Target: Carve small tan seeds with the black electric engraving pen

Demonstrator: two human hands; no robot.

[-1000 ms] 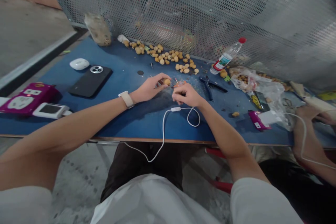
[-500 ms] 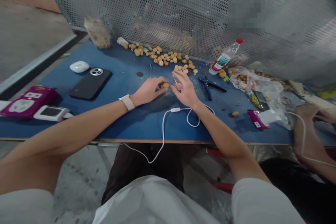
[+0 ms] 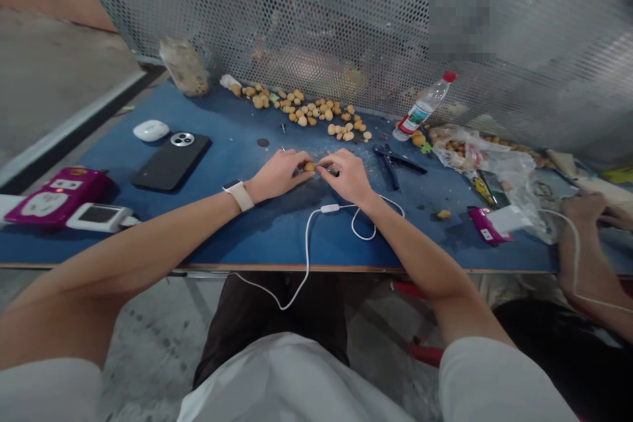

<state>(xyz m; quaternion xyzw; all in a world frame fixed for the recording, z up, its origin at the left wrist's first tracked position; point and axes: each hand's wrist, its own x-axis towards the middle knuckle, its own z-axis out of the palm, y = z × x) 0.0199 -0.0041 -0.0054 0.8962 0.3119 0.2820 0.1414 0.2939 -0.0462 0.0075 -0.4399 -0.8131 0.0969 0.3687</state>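
Observation:
My left hand (image 3: 284, 171) pinches a small round tan, nut-like piece (image 3: 310, 166) between thumb and fingers just above the blue table (image 3: 257, 237). Opposite it, my right hand (image 3: 349, 175) is closed, its thumb and fingertips drawn together at the piece's right side. Whatever lies between those right fingertips is too small to make out. A small dark bit shows under the right palm. Beyond the hands lies a heap of similar tan pieces (image 3: 301, 109). Dark-handled pliers (image 3: 393, 161) rest to the right of my right hand.
A phone (image 3: 171, 161), a white case (image 3: 151, 130) and a purple power strip (image 3: 57, 194) lie at left. A white cable (image 3: 307, 244) loops across the front edge. At right are a bottle (image 3: 420, 112), plastic bags (image 3: 475, 151) and another person's hand (image 3: 586, 208).
My right hand's raised, spread fingers have come down and closed in beside the tan piece. My left hand still holds the piece in nearly the same place.

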